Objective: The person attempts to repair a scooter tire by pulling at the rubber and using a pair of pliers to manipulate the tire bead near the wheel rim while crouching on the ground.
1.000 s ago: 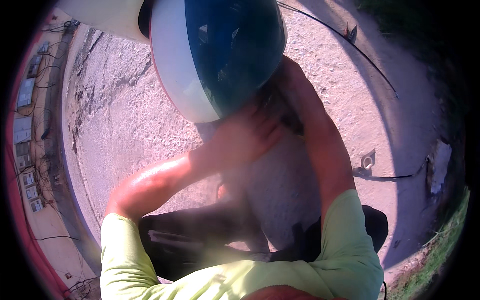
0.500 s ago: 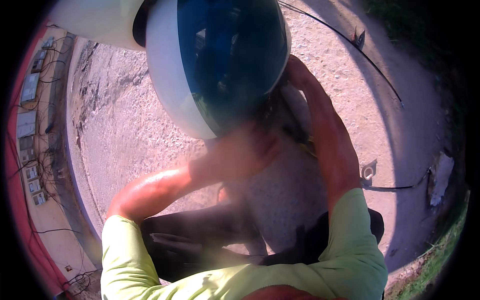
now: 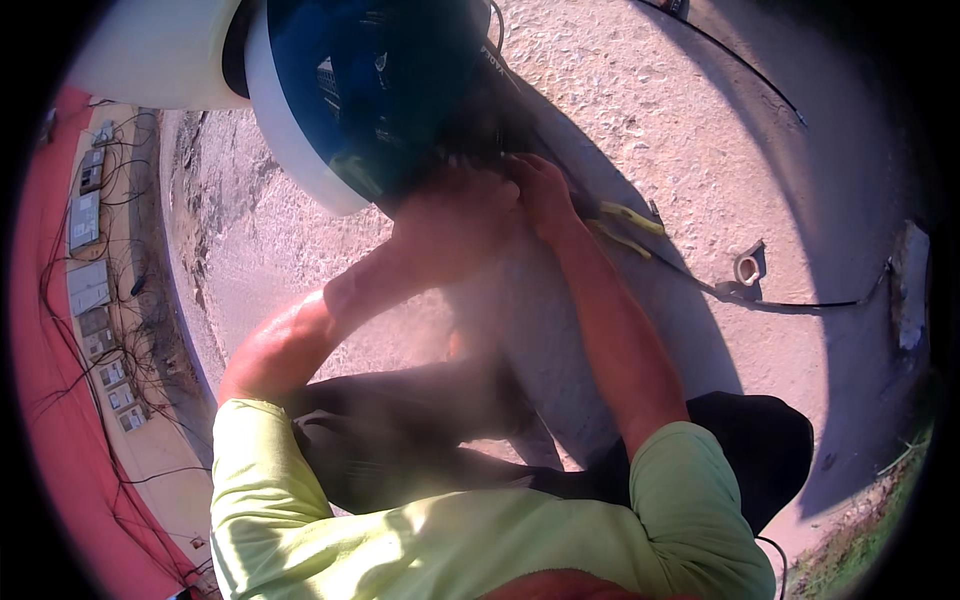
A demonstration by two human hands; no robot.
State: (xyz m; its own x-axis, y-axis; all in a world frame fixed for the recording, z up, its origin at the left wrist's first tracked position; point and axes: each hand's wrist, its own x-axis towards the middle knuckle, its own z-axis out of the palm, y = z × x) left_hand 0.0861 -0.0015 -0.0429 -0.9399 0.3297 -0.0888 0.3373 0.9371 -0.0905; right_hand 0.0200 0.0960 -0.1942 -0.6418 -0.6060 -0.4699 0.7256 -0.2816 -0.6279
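Note:
A glossy rounded shell, white with a dark blue curved front (image 3: 375, 90), like a helmet with its visor, fills the upper middle. Just below its lower rim, my left hand (image 3: 455, 215) is closed, its fingers curled and hazy. My right hand (image 3: 545, 195) meets it from the right, fingertips pinched together close to the left knuckles. Whatever lies between them is hidden by the hands and the shell's shadow. Right of my right wrist lie pliers with yellow handles (image 3: 632, 217). A thin black cable (image 3: 690, 275) runs from near them across the ground to the right.
A ring-shaped roll (image 3: 747, 268) stands beside the cable. Farther right is a pale slab (image 3: 910, 285). Another black cable (image 3: 740, 60) curves at the upper right. Several meter boxes (image 3: 88, 220) with tangled wires line the left wall. My dark-trousered knee (image 3: 750, 445) is bent at lower right.
My right hand has come down from the shell's right side to my left hand. The shell sits farther up and left in view, and the yellow-handled pliers show more fully.

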